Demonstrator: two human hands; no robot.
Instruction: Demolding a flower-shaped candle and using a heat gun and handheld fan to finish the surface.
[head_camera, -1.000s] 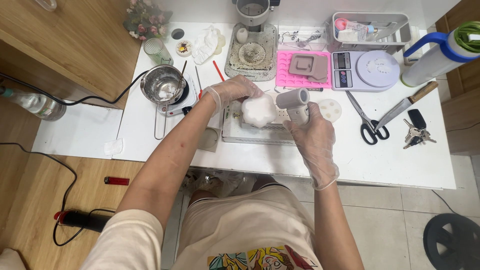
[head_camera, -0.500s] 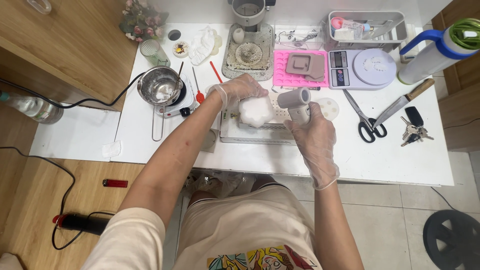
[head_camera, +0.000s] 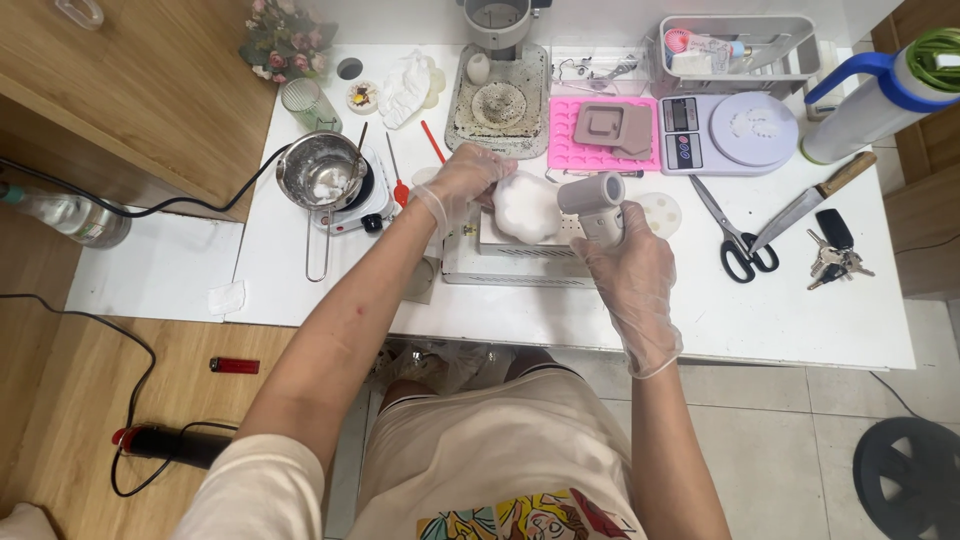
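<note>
A white lump (head_camera: 527, 207) is gripped by the gloved left hand (head_camera: 465, 183) from its left side; the fingers (head_camera: 490, 170) are curled over the lump's far-left edge, pressed against it. The lump is sat on a white box (head_camera: 510, 258) at table centre. A grey cylinder tool (head_camera: 592, 196) is held by the gloved right hand (head_camera: 630, 265), fingers wrapped tight round its handle, the head pointed left and touching or just beside the lump's right edge; which cannot be told. The lump is thus placed between the two hands, far of the right hand's knuckles.

A steel pot (head_camera: 318, 170) on a small hotplate (head_camera: 352, 205) is seen to the left of the left hand. A pink mould (head_camera: 604, 132) and a scale (head_camera: 728, 132) are laid on the far side, right of centre. Scissors (head_camera: 735, 235), a knife (head_camera: 810, 201) and keys (head_camera: 832, 252) are placed at the right, well apart from the hands. A red lighter (head_camera: 235, 365) is left on the floor, near left.
</note>
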